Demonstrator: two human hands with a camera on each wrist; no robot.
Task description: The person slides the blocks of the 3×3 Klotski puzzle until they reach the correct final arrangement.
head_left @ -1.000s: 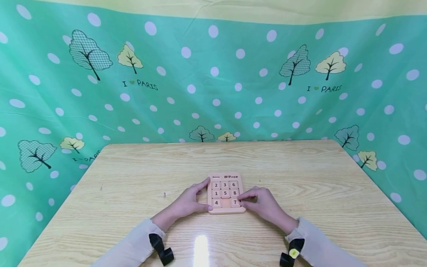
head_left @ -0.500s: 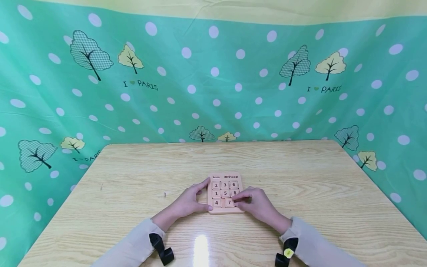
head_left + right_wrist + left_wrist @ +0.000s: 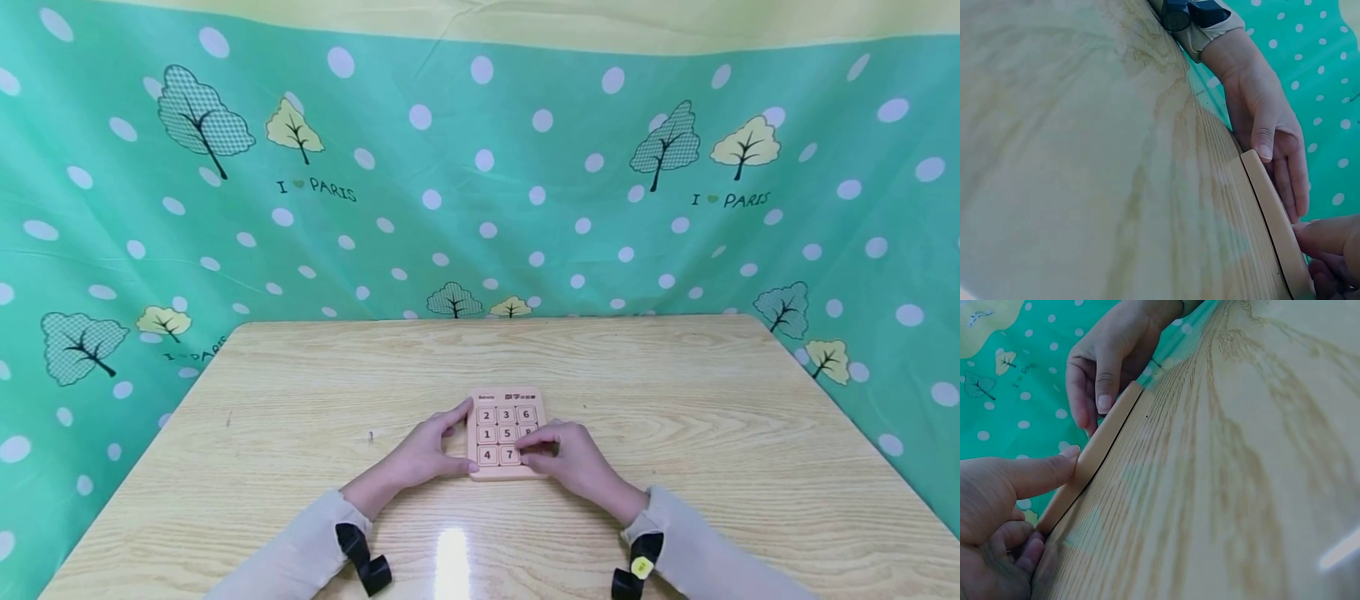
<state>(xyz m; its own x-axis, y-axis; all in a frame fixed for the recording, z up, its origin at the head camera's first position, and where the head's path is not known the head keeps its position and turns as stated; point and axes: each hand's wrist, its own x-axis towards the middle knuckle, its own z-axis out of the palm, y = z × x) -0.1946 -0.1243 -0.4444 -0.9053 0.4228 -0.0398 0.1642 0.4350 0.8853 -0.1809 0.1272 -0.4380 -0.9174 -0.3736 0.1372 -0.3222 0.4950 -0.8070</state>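
A pink sliding number puzzle (image 3: 491, 477) lies on the table, its square tiles reading 2 3 6, 1 5 8 and 4 7 from the top row down. My left hand (image 3: 420, 454) holds its left side, thumb at the lower corner and index finger at the upper one. In the left wrist view that thumb presses the puzzle's edge (image 3: 1099, 453). With thumb and index finger, my right hand (image 3: 583, 461) grips the 7 tile (image 3: 508, 455) at its right side. Those fingers partly cover the 8 tile (image 3: 528, 432) and hide the bottom right slot.
The wood-grain table (image 3: 315, 358) reaches back to a green polka-dot cloth (image 3: 480, 183) with printed trees. A small dark mark (image 3: 371, 436) shows on the table left of the puzzle. Black camera bands (image 3: 363, 558) sit on both wrists.
The 7 tile has slid left along the bottom row from the right corner to beside the 4, my right hand moving with it. My left hand has stayed in place.
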